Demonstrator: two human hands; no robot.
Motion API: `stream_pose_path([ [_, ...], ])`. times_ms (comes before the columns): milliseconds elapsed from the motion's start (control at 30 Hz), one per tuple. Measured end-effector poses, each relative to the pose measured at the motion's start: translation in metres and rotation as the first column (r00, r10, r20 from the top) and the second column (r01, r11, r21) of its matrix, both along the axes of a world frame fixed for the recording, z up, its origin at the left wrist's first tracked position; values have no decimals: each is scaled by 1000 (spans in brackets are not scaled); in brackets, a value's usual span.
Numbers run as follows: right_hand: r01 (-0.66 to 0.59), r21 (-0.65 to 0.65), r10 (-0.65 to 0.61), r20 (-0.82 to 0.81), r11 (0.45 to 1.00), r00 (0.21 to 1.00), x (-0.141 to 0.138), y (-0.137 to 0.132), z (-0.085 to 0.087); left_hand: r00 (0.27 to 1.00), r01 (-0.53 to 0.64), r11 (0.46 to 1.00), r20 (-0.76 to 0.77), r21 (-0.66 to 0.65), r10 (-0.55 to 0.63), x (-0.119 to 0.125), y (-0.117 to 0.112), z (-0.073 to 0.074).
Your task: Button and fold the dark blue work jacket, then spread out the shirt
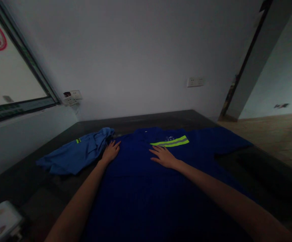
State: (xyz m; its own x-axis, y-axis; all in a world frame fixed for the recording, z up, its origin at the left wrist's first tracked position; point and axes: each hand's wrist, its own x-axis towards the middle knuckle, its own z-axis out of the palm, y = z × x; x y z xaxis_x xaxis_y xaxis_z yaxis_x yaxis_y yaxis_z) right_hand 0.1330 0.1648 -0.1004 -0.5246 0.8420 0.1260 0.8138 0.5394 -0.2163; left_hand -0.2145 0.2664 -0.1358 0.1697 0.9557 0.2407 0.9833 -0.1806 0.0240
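A dark blue work shirt [146,174] lies spread over a dark table, its collar toward the wall and one sleeve stretched out to the right. A yellow-green reflective strip [176,142] crosses its chest, with a small pale print just above. My right hand [164,156] rests flat on the chest, fingers apart, beside the strip's left end. At the shirt's left shoulder edge lies my left hand [111,151], fingers spread, holding nothing. Left of that hand is a crumpled lighter blue garment [77,153] with a small yellow-green tab; the shirt's left sleeve does not show.
The dark table [181,116] meets a pale wall at the back. A white device [2,220] sits at the lower left. Sockets [195,82] are on the wall, and more sockets [72,95] hang near the window [14,64]. Tiled floor [274,134] shows at right.
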Motion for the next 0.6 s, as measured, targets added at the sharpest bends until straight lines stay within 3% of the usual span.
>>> stream_pose_path([
  [167,-75,-60,74,-17,995,997,32,-8,-6,999,-28,998,-19,-54,27,1,-1,-3],
  [400,31,-42,-32,-31,999,999,73,-27,-9,999,-42,996,-14,-77,41,1,-1,-2],
  [600,52,-23,-52,-20,998,998,84,-24,-16,999,-31,996,17,-81,33,1,-3,0],
])
